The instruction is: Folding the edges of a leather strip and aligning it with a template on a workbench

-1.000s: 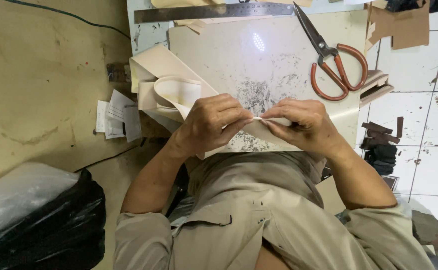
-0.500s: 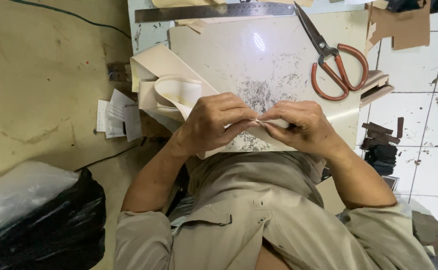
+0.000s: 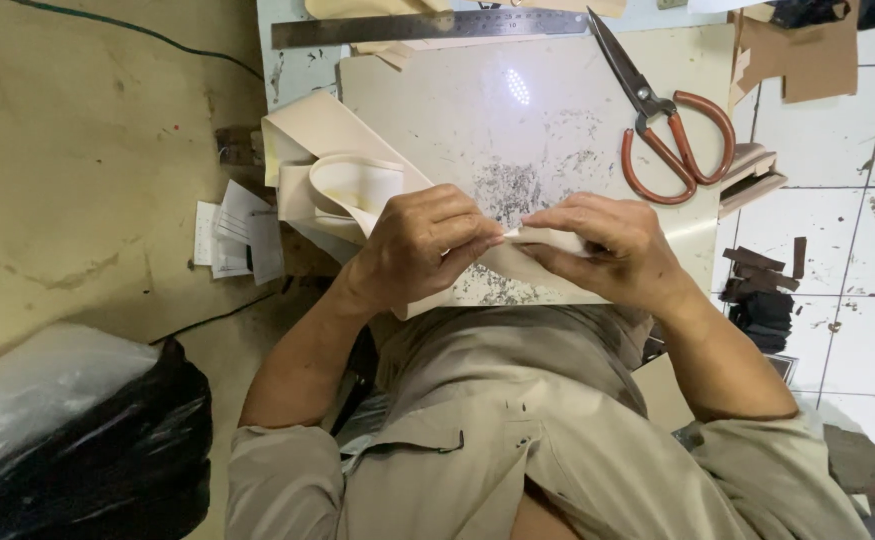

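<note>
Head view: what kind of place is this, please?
Probably a small craft workshop, perhaps for leather or similar sheet material. Both hands, left hand and right hand, hold a cream strip over a scratched cutting board, near scissors and a steel ruler.

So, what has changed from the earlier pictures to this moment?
Almost nothing. The left hand and the right hand still pinch the cream strip between their fingers over the work board, with at most a slight shift of the fingertips. The coiled end of the strip, the scissors and the metal ruler lie where they were.
</note>
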